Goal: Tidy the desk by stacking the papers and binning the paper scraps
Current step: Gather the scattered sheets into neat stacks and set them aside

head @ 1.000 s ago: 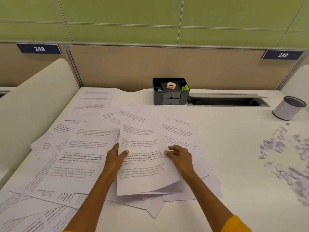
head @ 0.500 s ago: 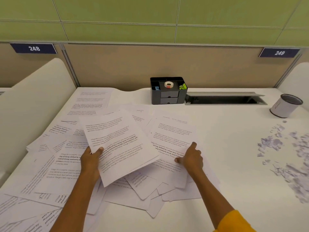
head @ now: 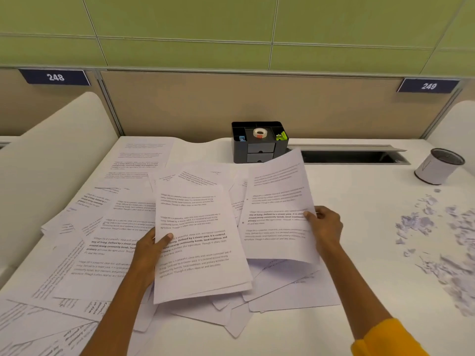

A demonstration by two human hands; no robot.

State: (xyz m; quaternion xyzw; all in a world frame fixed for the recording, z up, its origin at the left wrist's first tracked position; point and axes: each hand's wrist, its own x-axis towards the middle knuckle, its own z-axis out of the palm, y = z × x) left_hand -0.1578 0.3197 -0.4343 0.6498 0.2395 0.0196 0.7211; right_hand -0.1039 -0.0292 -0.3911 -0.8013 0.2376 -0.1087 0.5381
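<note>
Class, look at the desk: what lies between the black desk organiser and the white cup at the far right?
In the head view, an open cable tray recessed in the desk lies between organiser and cup.

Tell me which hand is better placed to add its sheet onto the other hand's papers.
Right, probably: the right hand pinches one lifted sheet beside the stack that the left hand grips, so it can likely lay it on top.

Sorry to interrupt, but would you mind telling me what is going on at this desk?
A person is gathering printed sheets scattered over the white desk. The left hand holds a small stack of sheets, and the right hand pinches a single sheet lifted beside it. Many loose papers lie unstacked, and the paper scraps sit untouched on the right, near a small white bin.
</note>
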